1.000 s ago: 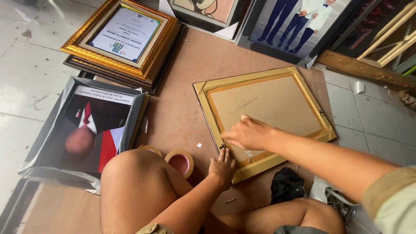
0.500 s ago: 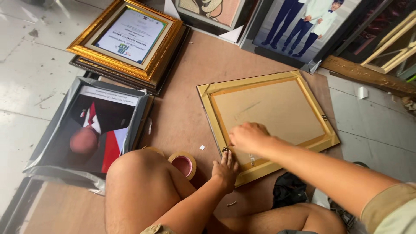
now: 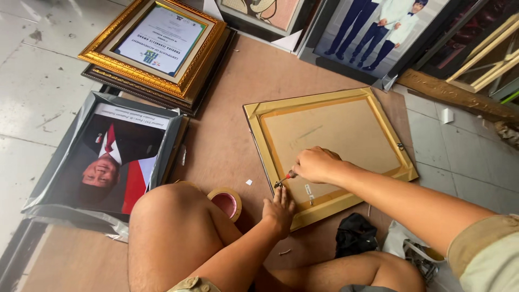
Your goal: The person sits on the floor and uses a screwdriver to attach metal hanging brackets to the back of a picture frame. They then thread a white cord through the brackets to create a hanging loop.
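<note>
Pinched a small red-handled tool [image 3: 286, 177] in right hand [image 3: 315, 164] at the face-down gold frame [image 3: 330, 146]'s seven o'clock corner; left hand [image 3: 279, 208] pressed flat, fingers spread. Backing seated, fastening seemingly unfinished.

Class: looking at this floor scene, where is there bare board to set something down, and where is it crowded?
Free: the brown board between the gold certificate frame and the face-down frame. Crowded: around the left hand, right hand and tape roll.
</note>
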